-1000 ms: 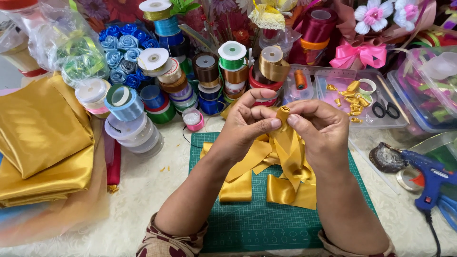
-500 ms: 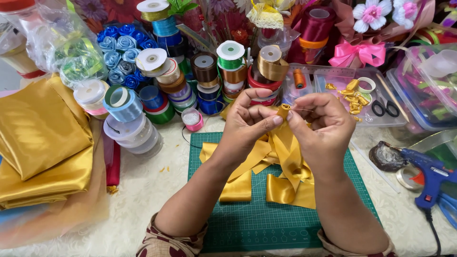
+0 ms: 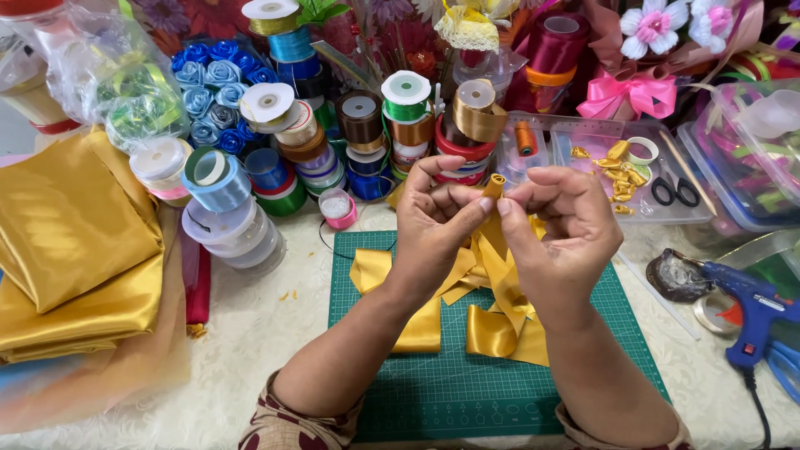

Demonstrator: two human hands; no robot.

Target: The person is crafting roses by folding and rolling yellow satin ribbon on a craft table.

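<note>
Both hands are raised over a green cutting mat [image 3: 467, 392]. My left hand [image 3: 437, 229] and my right hand [image 3: 562, 237] together pinch a gold satin ribbon [image 3: 492, 287], whose top end is rolled into a small tight tube [image 3: 496, 182] between the fingertips. The long tail of the ribbon hangs down from the hands and lies in loose folds on the mat.
Stacked ribbon spools [image 3: 350, 142] and blue fabric roses [image 3: 204, 87] crowd the back. Folded gold satin cloth [image 3: 71, 233] lies at the left. A clear tray [image 3: 633, 179] with scissors [image 3: 673, 192] and gold bits sits at the right, a blue glue gun [image 3: 750, 312] near it.
The hands have shifted a little and kept turning the ribbon's end, which now shows as a tighter roll at the fingertips. The ribbon's tail lies about as before.
</note>
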